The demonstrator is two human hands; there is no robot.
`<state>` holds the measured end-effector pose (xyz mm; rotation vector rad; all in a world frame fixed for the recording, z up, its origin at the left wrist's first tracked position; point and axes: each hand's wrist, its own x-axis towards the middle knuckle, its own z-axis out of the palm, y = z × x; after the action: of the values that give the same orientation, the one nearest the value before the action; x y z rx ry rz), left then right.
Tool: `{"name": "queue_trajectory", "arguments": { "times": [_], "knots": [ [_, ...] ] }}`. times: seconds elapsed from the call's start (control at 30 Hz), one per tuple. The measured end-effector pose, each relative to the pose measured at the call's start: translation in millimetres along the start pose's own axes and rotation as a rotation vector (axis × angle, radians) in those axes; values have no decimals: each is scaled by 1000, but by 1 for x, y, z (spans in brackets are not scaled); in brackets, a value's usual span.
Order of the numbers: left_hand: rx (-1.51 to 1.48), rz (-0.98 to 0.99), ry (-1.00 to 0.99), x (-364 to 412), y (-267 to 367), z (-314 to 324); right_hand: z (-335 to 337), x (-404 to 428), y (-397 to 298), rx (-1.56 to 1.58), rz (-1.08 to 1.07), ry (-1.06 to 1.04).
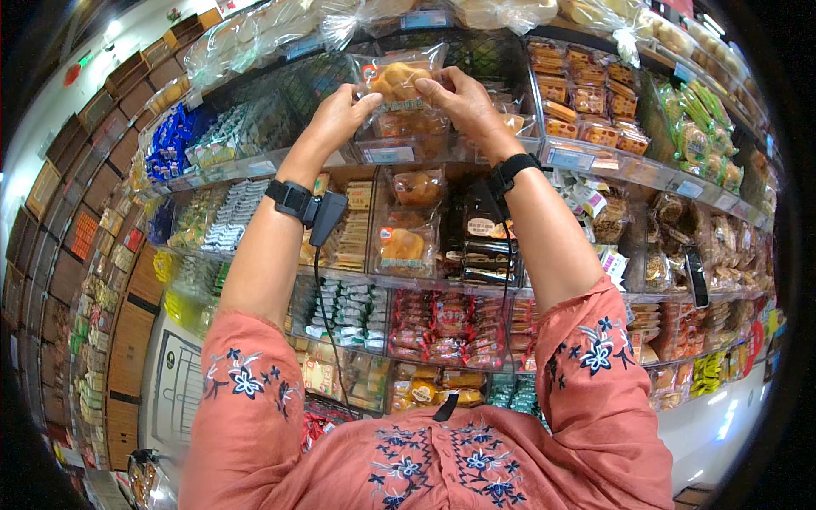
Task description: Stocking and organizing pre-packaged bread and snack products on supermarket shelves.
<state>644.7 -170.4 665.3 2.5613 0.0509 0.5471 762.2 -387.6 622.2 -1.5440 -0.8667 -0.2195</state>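
Observation:
Between my two raised hands is a clear plastic bag of golden bread rolls (398,78), which bears an orange label and writing. My left hand (347,115) pinches the bag's left edge between thumb and fingers. On the opposite edge, the thumb of my right hand (462,99) presses the front while the fingers curl behind. Directly below the bag, another packaged bread (414,124) sits in a clear-fronted shelf compartment with a price tag (387,155). Similar bagged bread (403,245) fills the compartment one shelf down.
Packaged snack cakes (586,99) stack right of my right hand. Blue packets (171,143) stand at the far left, and large tied plastic bags (503,14) line the top shelf. Red packets (446,325) lie lower down. Clear shelf lips (637,167) run across the front.

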Motion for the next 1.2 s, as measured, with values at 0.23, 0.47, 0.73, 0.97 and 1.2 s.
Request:
{"name": "queue_trajectory", "arguments": {
  "times": [0.23,0.47,0.73,0.97,1.2],
  "knots": [
    [-78,-134,124,-15,-6,0,1,3,-3,-59,38,12],
    [-21,59,374,-27,29,-1,-5,6,2,92,31,106],
    [602,568,576,-6,43,8,-18,7,-11,85,-118,177],
    [615,405,398,5,31,8,-13,-18,-25,-100,-105,-18],
    [586,414,375,1,29,1,-19,-31,-32,-203,-102,-50]
  ]
}}
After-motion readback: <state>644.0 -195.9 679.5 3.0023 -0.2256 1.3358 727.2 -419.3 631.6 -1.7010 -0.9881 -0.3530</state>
